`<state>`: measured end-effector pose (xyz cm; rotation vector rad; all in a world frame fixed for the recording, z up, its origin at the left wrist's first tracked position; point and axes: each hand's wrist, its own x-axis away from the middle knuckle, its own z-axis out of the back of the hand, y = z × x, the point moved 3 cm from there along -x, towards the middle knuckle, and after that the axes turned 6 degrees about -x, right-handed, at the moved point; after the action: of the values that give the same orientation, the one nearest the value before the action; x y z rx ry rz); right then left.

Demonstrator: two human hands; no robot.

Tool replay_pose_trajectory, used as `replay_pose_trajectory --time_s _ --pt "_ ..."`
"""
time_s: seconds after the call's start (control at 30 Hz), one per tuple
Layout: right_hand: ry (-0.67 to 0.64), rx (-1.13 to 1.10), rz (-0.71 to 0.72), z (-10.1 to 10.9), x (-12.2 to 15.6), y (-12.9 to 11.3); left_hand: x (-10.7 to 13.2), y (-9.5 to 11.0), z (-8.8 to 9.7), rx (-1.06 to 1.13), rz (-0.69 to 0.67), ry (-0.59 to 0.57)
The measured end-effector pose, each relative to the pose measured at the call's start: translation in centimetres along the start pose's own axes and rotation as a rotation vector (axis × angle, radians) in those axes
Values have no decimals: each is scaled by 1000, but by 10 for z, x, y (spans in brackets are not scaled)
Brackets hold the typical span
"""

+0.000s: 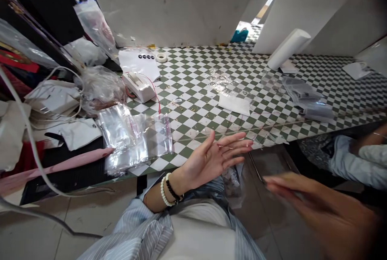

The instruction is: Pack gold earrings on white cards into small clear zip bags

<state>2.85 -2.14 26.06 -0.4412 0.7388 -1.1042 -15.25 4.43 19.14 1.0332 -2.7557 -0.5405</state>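
My left hand [208,163] lies palm up just off the front edge of the checkered table, with its fingers stretched out. A fine reddish line, perhaps a thread, crosses its fingers. Two beaded bracelets [167,189], one white and one black, circle that wrist. At the right, my right hand [320,207] is blurred by motion, its fingers pinched on a thin dark metal tool [256,167]. The tool points up and left toward the left fingertips. Beyond the left hand, tiny gold-coloured bits [181,107] are scattered on the checkered tabletop [193,78].
Clear plastic bags [136,139] lie left of my left hand. A white box-like device [139,86], a tape roll [161,57] and cables stand behind them. More clear packets [308,96] and a white roll [288,49] are at right. Another person's sleeve [344,157] shows at far right.
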Motion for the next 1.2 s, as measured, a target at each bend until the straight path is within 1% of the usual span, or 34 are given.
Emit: replay_pose_trajectory --time_s 0.07,0.1,0.17,0.2,0.27,0.3,0.33,0.4,0.43,0.47,0.5,0.53,0.57,0.6,0.67,0.7,0.73,0.77,0.83,0.93,1.0,1.1,1.2 --pt "74 10 67 -20 -25 -8 1 -4 -4 -9 -15 -29" --pt "70 7 105 -33 -38 -11 1 -5 -4 -9 -39 -22" --pt "-13 -8 138 -59 -58 -10 1 -8 3 5 -85 41" --pt "-35 -22 148 -68 -63 -7 2 -10 8 12 -93 82" --pt "-60 -92 172 -76 -65 3 4 -13 19 10 -67 127" --pt "-55 -141 156 -74 -64 11 6 -15 23 -5 -37 120" --pt "-35 -188 105 -69 -64 21 8 -17 26 -29 -12 97" --pt "68 -263 -61 -48 -67 46 13 -16 28 -113 -2 32" --pt "143 -275 -142 -34 -72 59 16 -14 28 -184 -16 11" --pt "202 -268 -189 -21 -80 71 18 -11 27 -278 -46 11" --pt "201 -246 -196 -10 -90 82 20 -8 26 -395 -86 38" --pt "111 -201 -193 -4 -103 91 20 -4 26 -527 -126 93" --pt "-39 -155 -188 -2 -115 98 20 -1 27 -668 -165 168" --pt "-224 -107 -188 -4 -127 105 19 2 28 -822 -206 252" --pt "-583 -40 -194 -16 -145 118 15 4 31 -1174 -311 405" --pt "-714 -28 -191 -24 -152 123 11 3 33 -1371 -368 461" --pt "-812 -25 -186 -32 -158 128 7 0 35 -1567 -421 499" --pt "-883 -29 -178 -41 -162 132 2 -4 37 -1750 -464 526" --pt "-970 -49 -171 -54 -168 138 -8 -14 42 -2035 -501 569" --pt "-1051 -50 -133 -64 -170 141 -23 -25 48 -2284 -455 620" --pt "-1086 -21 -111 -65 -168 139 -31 -28 50 -2360 -386 634" --pt "-1095 67 -95 -62 -161 140 -41 -26 49 -2393 -304 613" --pt "-1024 125 -108 -51 -151 143 -48 -25 47 -2444 -230 561"
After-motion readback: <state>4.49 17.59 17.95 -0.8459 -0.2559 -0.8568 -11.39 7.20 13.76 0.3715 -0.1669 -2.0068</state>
